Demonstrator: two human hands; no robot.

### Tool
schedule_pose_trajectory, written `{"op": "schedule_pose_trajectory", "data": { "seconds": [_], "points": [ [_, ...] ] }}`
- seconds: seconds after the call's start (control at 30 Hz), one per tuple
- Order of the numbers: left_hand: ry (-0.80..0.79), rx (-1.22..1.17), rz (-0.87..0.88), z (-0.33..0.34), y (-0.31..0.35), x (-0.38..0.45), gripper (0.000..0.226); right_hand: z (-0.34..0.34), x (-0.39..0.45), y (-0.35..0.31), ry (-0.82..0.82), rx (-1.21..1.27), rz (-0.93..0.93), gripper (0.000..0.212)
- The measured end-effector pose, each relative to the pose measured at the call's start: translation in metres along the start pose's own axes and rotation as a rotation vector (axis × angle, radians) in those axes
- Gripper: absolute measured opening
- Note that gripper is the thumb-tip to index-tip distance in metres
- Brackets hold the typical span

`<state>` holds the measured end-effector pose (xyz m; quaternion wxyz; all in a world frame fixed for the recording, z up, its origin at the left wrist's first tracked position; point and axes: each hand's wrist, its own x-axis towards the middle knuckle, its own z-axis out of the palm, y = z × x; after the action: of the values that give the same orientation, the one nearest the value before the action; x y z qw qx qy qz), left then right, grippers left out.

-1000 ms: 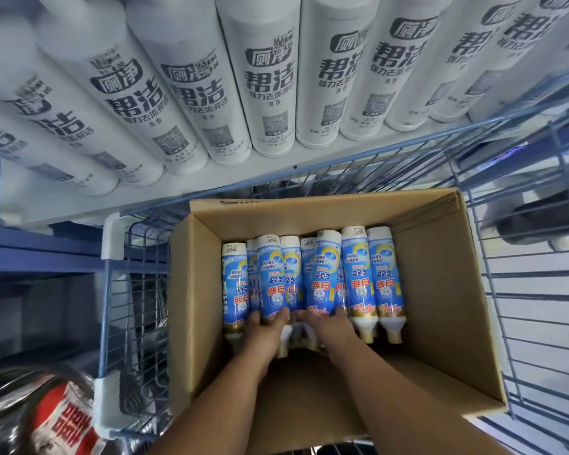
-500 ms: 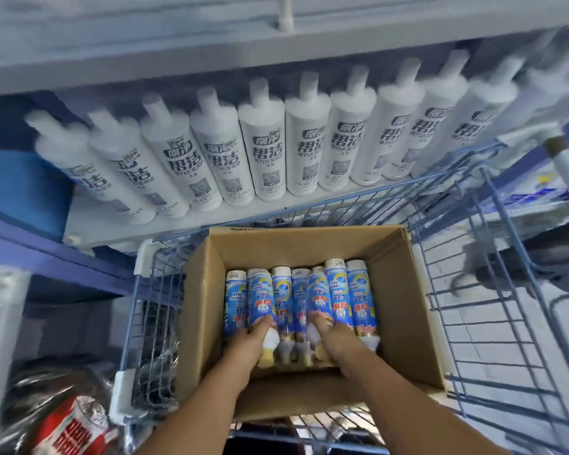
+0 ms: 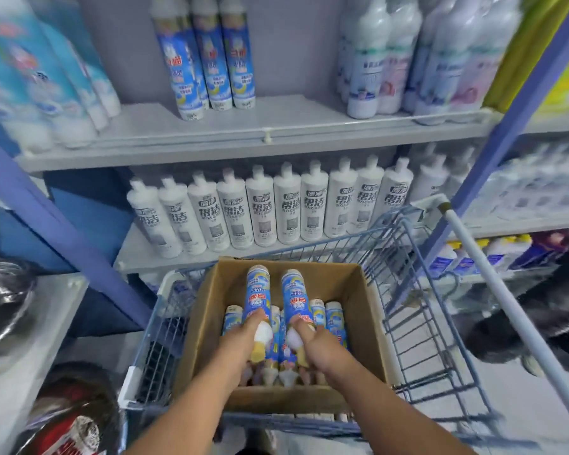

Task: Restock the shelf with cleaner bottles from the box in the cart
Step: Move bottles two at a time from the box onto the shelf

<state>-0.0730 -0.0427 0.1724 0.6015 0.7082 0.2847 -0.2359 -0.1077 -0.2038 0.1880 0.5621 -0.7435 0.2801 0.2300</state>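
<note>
The head view looks down into a blue wire cart (image 3: 418, 300) parked against store shelving, with an open cardboard box (image 3: 358, 290) sitting inside it. The left hand (image 3: 240, 339) is curled round the neck end of 1 blue cleaner bottle (image 3: 258, 290), and the right hand (image 3: 319, 346) grips a 2nd blue bottle (image 3: 294, 295) the same way; both bottles are raised above the rest, bases pointing away toward the shelves and pale yellow caps toward the person. More blue bottles (image 3: 334, 318) lie packed side by side in the box beneath them, caps toward the near wall. On the upper shelf (image 3: 266, 134), 3 matching blue bottles (image 3: 211, 57) stand upright near the back, with bare shelf in front of them. The shelf below carries a row of white bottles (image 3: 289, 208) with dark lettering, just beyond the cart's far rim.
</note>
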Motion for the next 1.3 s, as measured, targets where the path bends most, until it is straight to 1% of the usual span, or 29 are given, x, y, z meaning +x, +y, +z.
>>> {"op": "schedule_pose_trajectory", "data": {
  "seconds": [0.07,0.1,0.2,0.27,0.3,0.37,0.43,0.5,0.57,0.67,0.77,0.93,1.07,1.17,1.3],
  "points": [
    [0.027,-0.004,0.06,-0.004,0.012,-0.025,0.064,-0.008,-0.02,-0.013,0.0,-0.004,-0.048,0.083],
    [0.038,0.0,0.087,-0.007,0.018,-0.036,0.063,-0.013,-0.029,-0.021,0.007,0.008,-0.082,0.086],
    [0.05,0.001,0.185,-0.015,0.04,-0.067,0.073,-0.026,-0.056,-0.045,0.026,0.036,-0.169,0.078],
    [0.048,-0.04,0.243,-0.021,0.061,-0.088,0.068,-0.033,-0.075,-0.065,0.029,0.052,-0.215,0.086],
    [0.047,-0.066,0.269,-0.024,0.072,-0.096,0.065,-0.036,-0.083,-0.075,0.025,0.059,-0.241,0.087],
    [0.057,-0.107,0.321,-0.03,0.096,-0.115,0.052,-0.042,-0.1,-0.099,0.008,0.057,-0.288,0.073],
    [0.056,-0.142,0.358,-0.039,0.117,-0.126,0.044,-0.048,-0.114,-0.119,0.033,0.038,-0.319,0.059],
    [0.048,-0.161,0.4,-0.047,0.136,-0.138,0.041,-0.051,-0.119,-0.138,0.038,0.065,-0.363,0.06],
    [0.039,-0.176,0.46,-0.056,0.154,-0.148,0.041,-0.048,-0.127,-0.158,0.031,0.095,-0.407,0.054],
    [-0.019,-0.201,0.53,-0.071,0.182,-0.155,0.041,-0.041,-0.127,-0.185,-0.004,0.198,-0.466,0.053],
    [-0.015,-0.2,0.553,-0.085,0.21,-0.147,0.045,-0.03,-0.123,-0.216,0.011,0.246,-0.499,0.053],
    [0.02,-0.204,0.506,-0.103,0.251,-0.112,0.042,-0.013,-0.106,-0.267,0.05,0.241,-0.507,0.051],
    [-0.011,-0.189,0.47,-0.115,0.284,-0.072,0.052,0.002,-0.086,-0.303,0.095,0.264,-0.486,0.049],
    [-0.014,-0.17,0.467,-0.122,0.307,-0.043,0.053,0.013,-0.07,-0.326,0.118,0.275,-0.461,0.045],
    [-0.06,-0.141,0.447,-0.123,0.334,-0.013,0.051,0.022,-0.045,-0.347,0.139,0.284,-0.413,0.048]
  ]
}}
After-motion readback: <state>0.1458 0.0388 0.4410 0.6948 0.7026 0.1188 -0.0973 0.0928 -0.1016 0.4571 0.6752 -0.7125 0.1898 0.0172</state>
